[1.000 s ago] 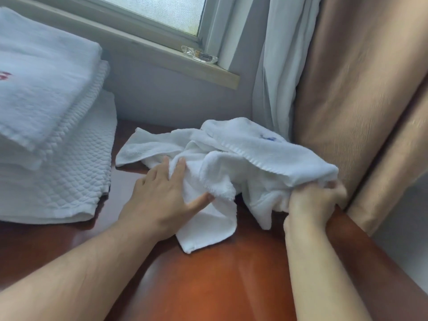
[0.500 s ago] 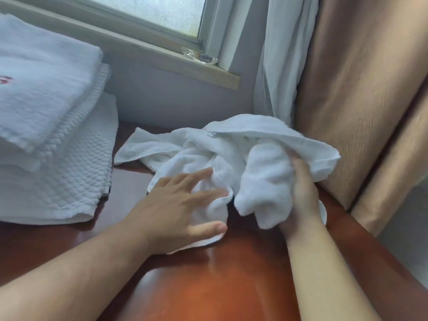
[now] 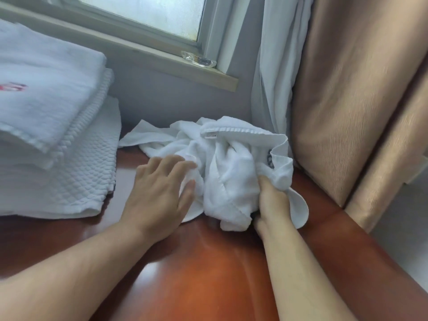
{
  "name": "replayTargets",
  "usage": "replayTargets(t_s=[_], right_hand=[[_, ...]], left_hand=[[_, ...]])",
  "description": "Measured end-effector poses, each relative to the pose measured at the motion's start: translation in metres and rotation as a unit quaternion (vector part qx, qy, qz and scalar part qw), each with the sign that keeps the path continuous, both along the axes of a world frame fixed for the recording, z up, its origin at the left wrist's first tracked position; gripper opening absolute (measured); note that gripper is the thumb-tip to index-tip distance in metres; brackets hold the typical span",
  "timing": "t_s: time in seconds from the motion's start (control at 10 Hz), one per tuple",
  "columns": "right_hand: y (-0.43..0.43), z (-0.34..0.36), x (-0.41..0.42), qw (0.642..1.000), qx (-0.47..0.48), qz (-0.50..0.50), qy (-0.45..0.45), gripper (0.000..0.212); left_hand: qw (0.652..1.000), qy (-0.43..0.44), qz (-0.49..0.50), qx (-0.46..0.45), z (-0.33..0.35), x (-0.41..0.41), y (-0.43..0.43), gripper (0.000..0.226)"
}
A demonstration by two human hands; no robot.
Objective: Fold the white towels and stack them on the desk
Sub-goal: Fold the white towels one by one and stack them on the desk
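Right of the folded towel stack (image 3: 46, 107), the left hand (image 3: 157, 195) pressed flat, fingers straight, on the crumpled white towel (image 3: 227, 177) heaped on the desk (image 3: 208, 274); further right, the right hand (image 3: 273, 205) clutched a fold. Its labelled hem (image 3: 234, 130) had since turned up.

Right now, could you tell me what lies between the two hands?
Head view: bunched folds of the crumpled towel lie between the left hand and right hand.

White towel (image 3: 222, 172) crumpled on desk (image 3: 208, 274)
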State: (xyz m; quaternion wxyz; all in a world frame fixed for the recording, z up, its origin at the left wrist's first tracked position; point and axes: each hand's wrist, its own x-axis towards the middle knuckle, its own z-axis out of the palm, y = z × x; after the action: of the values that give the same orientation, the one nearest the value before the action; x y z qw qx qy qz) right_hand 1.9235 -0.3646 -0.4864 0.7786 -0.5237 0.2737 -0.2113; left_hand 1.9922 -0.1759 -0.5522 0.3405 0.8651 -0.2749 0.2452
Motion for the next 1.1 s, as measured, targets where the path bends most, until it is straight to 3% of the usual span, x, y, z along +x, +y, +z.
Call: replayTargets(t_s=[0.1, 0.2, 0.3, 0.4, 0.5, 0.6, 0.7, 0.8, 0.9, 1.0, 1.1], right_hand=[[0.025, -0.001, -0.004, 0.958, 0.216, 0.164, -0.097, 0.035], [0.052, -0.001, -0.032, 0.917, 0.262, 0.263, -0.147, 0.044], [0.078, -0.006, -0.068, 0.875, 0.258, 0.371, -0.174, 0.054], [0.084, -0.013, -0.093, 0.935, 0.116, 0.323, -0.089, 0.052], [0.074, -0.009, -0.109, 0.981, -0.143, 0.125, -0.027, 0.061], [0.06, 0.0, -0.114, 0.968, -0.248, 0.05, 0.005, 0.097], [0.048, 0.003, -0.094, 0.977, -0.193, 0.078, 0.052, 0.077], [0.044, -0.006, -0.061, 0.988, -0.067, 0.117, 0.074, 0.1], [0.036, -0.013, -0.028, 0.994, 0.03, 0.104, 0.032, 0.094], [0.023, -0.018, 0.001, 0.988, 0.091, 0.121, -0.017, 0.092], [0.016, -0.025, 0.037, 0.985, 0.094, 0.134, -0.048, 0.089]], left_hand=[[0.97, 0.201, -0.031, -0.134, 0.023, -0.034, 0.012, 0.043], [0.819, 0.497, -0.105, -0.268, 0.045, -0.048, 0.017, 0.082], [0.645, 0.637, -0.291, -0.306, 0.08, -0.064, 0.031, 0.082], [0.686, 0.598, -0.25, -0.331, 0.098, -0.075, 0.033, 0.038], [0.801, 0.504, -0.141, -0.292, 0.101, -0.08, 0.039, 0.026], [0.856, 0.438, -0.139, -0.236, 0.104, -0.086, 0.061, 0.035], [0.91, 0.361, -0.162, -0.126, 0.1, -0.093, 0.085, 0.026], [0.939, 0.314, -0.141, -0.022, 0.09, -0.094, 0.101, 0.017], [0.949, 0.286, -0.111, 0.069, 0.076, -0.091, 0.104, 0.028], [0.961, 0.243, -0.101, 0.087, 0.06, -0.083, 0.092, 0.024], [0.958, 0.218, -0.16, 0.097, 0.043, -0.068, 0.075, 0.015]])
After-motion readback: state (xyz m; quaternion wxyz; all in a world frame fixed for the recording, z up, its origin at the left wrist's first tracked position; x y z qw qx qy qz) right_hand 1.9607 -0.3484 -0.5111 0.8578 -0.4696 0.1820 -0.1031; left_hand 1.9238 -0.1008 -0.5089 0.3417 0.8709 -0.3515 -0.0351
